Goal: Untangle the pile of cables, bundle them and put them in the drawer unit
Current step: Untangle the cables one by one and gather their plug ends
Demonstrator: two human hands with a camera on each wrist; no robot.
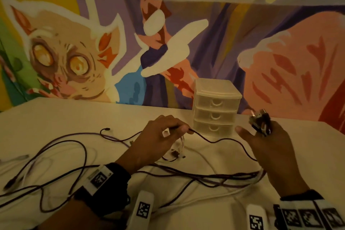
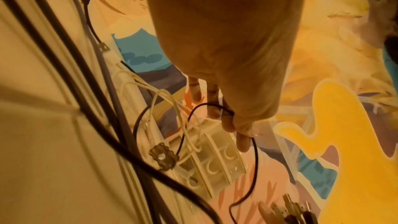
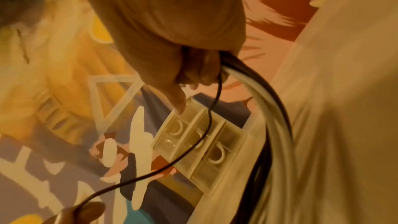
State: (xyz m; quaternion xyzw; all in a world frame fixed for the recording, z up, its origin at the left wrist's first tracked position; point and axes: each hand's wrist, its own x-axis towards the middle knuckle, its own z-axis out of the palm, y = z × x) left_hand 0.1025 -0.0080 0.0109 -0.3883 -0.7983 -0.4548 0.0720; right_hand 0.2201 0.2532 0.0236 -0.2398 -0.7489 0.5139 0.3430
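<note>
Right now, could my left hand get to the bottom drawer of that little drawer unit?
Probably yes. The left hand hovers just left of the drawer unit with nothing between them, but it pinches a thin dark cable, so it would need to let go first.

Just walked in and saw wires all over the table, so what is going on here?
A person is sorting tangled cables. The left hand pinches a thin dark cable that runs across to the right hand, which grips a bunch of cables and holds a cluster of plugs upright. More dark and white cables still lie loose on the table. The drawer unit stands behind the hands, all three drawers closed.
</note>
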